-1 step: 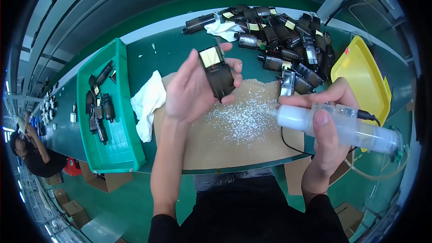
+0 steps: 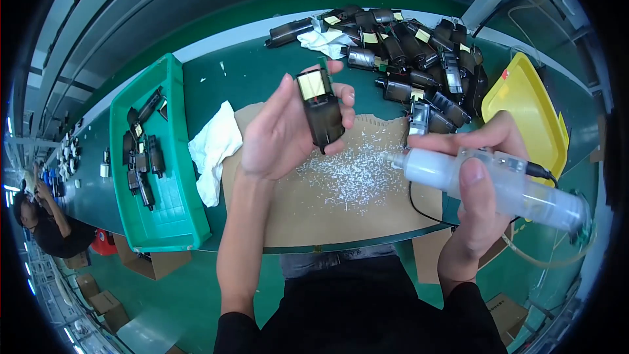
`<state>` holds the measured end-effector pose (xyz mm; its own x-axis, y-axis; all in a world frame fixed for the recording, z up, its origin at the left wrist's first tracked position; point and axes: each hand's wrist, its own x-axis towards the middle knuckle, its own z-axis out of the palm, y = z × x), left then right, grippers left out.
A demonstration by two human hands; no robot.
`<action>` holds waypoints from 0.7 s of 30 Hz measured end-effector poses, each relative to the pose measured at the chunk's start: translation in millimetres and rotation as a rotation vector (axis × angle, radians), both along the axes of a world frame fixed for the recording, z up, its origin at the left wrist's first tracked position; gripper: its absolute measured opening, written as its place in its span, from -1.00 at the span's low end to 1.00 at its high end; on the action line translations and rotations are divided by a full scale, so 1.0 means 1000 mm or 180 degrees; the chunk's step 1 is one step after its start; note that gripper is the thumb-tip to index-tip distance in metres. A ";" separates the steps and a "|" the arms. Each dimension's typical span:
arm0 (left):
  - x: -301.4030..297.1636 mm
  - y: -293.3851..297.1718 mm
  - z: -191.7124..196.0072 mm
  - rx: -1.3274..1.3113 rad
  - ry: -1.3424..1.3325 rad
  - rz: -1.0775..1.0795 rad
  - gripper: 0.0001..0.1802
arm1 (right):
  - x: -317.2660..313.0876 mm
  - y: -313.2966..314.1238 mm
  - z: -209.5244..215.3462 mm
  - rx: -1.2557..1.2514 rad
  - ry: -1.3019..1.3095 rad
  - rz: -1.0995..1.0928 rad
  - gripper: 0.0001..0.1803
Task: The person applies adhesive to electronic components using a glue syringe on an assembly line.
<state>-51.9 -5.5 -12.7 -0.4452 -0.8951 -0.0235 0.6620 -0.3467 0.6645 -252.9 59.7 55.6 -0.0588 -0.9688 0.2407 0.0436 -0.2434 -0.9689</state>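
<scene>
A dark translucent plastic housing with a cream-yellow pad on its upper part lies across my left hand, palm up, with the fingers curled round its right side. My right hand grips a large dispensing syringe of whitish clear plastic, with the thumb on a clear clamp and a black cable and a hose at its rear. Its nozzle points left, apart from the housing. Under both hands, white specks are scattered over a brown cardboard sheet.
At the left stands a green tray with several dark housings, beside a crumpled white cloth. Many similar housings are piled at the back right, near another white cloth. A yellow tray stands at the right. Farther left is another person.
The housing has shifted slightly right and turned a little in my left hand. The rear end of the syringe has dipped slightly, its nozzle pointing a bit higher.
</scene>
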 end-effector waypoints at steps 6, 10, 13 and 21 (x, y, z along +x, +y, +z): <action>0.003 0.007 -0.007 -0.0697 0.0005 -0.0629 -0.21 | 0.023 -0.002 0.019 -0.0240 0.0370 -0.0238 -0.51; 0.007 0.010 -0.010 -0.0827 -0.0057 -0.0844 -0.09 | 0.036 0.000 0.007 -0.0290 0.0303 -0.0308 -0.49; 0.005 0.020 -0.007 -0.0585 0.0107 -0.0701 -0.08 | 0.037 0.001 0.005 -0.0160 0.0351 -0.0304 -0.45; 0.009 0.024 -0.007 -0.0543 -0.0487 -0.0701 0.00 | 0.040 0.004 0.005 -0.0052 0.0292 -0.0263 -0.41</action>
